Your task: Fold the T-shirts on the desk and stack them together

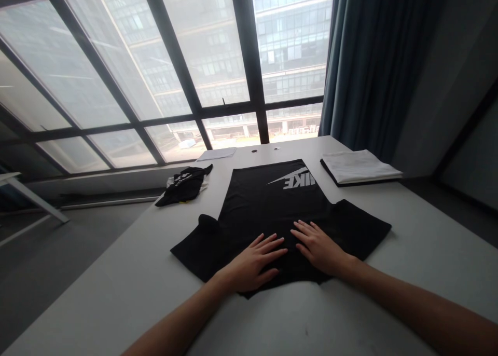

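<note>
A black T-shirt (268,205) is spread out on the white table (128,283), its hem toward the window and its neck end toward me. White lettering and a swoosh show upside down near the far right of the hem. On the shirt's upper part rests my left hand (254,262), palm down with fingers spread. My right hand (317,247) lies flat beside it, fingers also apart, touching the cloth. Both sleeves stick out sideways, and the left one has a raised fold at its far edge. Neither hand grips anything.
A crumpled black garment with white print (187,185) lies at the table's left edge. At the right is a folded white cloth (358,166) over something black. A thin white sheet (217,153) lies at the back. Beyond are windows and a dark blue curtain (369,65).
</note>
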The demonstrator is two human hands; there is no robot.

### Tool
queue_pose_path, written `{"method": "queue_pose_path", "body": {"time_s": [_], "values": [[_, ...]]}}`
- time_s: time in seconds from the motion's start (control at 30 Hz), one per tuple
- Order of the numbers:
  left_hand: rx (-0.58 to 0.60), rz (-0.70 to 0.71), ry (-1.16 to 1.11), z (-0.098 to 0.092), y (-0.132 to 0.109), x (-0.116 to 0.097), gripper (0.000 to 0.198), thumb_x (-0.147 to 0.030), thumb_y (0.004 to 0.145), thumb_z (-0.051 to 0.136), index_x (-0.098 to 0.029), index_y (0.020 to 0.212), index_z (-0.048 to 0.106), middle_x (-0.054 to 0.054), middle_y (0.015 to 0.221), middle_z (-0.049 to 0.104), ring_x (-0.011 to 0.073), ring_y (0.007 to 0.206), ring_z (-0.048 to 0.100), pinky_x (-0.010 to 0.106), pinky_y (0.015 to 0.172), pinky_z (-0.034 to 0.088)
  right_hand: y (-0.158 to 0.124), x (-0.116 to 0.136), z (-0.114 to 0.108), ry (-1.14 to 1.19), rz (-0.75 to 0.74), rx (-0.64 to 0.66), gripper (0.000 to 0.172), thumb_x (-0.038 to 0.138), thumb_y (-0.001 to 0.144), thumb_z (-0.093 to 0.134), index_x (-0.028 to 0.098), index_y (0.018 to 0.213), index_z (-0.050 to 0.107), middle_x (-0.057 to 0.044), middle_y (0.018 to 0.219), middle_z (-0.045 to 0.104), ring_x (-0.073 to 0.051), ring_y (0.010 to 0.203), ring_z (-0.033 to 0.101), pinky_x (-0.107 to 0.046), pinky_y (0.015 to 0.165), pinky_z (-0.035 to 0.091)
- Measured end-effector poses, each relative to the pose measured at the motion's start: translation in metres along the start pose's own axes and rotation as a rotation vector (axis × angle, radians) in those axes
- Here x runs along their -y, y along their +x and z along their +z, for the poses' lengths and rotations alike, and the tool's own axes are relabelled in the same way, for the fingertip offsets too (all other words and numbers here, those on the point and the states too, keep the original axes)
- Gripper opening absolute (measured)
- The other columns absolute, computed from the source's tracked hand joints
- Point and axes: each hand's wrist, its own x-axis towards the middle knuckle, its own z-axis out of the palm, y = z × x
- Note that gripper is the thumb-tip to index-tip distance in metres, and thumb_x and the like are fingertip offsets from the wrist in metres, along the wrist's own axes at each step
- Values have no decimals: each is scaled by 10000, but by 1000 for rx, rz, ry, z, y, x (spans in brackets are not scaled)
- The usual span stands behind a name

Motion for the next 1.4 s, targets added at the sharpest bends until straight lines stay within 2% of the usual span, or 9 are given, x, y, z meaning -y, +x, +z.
{"method": "queue_pose_path", "body": {"time_s": [0.17,0.4,0.53,0.67,0.87,0.97,1.1,1.3,1.4], "values": [[-31,-8,11,-1,0,1,586,-404,999,544,-364,1559,373,-7,1647,296,268,1539,213,546,1257,173,1,1,-3,33,28,-53,493,352,1016,449,232,1489,512,-103,1603,391,-274,1511,296,-547,1222,248],[-326,-111,82,10,4,10,434,-306,1029,471,-279,1456,537,37,1541,493,244,1486,358,528,1241,275,-1,3,-7,36,-5,92,573,495,1011,472,256,1531,449,-95,1632,326,-276,1532,231,-547,1232,205],[-472,-184,190,10,5,17,407,-232,1011,458,-257,1394,593,43,1525,513,257,1471,385,553,1217,324,1,3,-8,19,11,-6,508,427,1040,417,221,1496,502,-94,1603,389,-258,1515,286,-521,1231,236],[-563,-236,299,3,5,18,419,-235,983,492,-260,1385,605,35,1610,387,298,1526,252,577,1231,275,3,0,-8,-15,11,-114,488,363,1042,400,215,1496,501,-92,1603,391,-249,1509,303,-514,1232,245],[-412,-311,296,12,6,27,507,-356,1004,500,-277,1504,479,45,1646,314,305,1541,200,592,1235,213,0,-2,-3,-76,112,1,531,405,1020,447,195,1506,487,-129,1612,361,-283,1515,281,-546,1216,250],[-319,-356,257,19,5,34,541,-443,1007,507,-314,1527,438,42,1645,317,315,1537,211,620,1220,218,1,-2,-5,-82,106,-39,522,392,1026,427,200,1508,485,-121,1614,359,-270,1512,292,-529,1219,252],[-362,-366,252,18,5,35,513,-424,1023,477,-300,1519,450,31,1645,319,284,1541,207,581,1240,198,2,-3,-8,-106,93,-119,515,368,1037,393,185,1509,481,-109,1624,344,-252,1520,273,-504,1233,237],[-390,-373,249,15,5,31,464,-377,1028,463,-260,1475,507,41,1607,396,266,1524,267,560,1241,226,2,-6,0,-139,137,-55,504,365,1014,456,173,1475,528,-149,1600,380,-288,1504,309,-526,1205,289],[-417,-369,249,15,5,30,454,-356,1018,479,-262,1460,523,42,1589,426,268,1516,287,560,1237,239,3,-2,-4,-170,107,-118,493,331,1021,436,168,1478,522,-142,1623,340,-273,1522,266,-515,1223,255]]}}
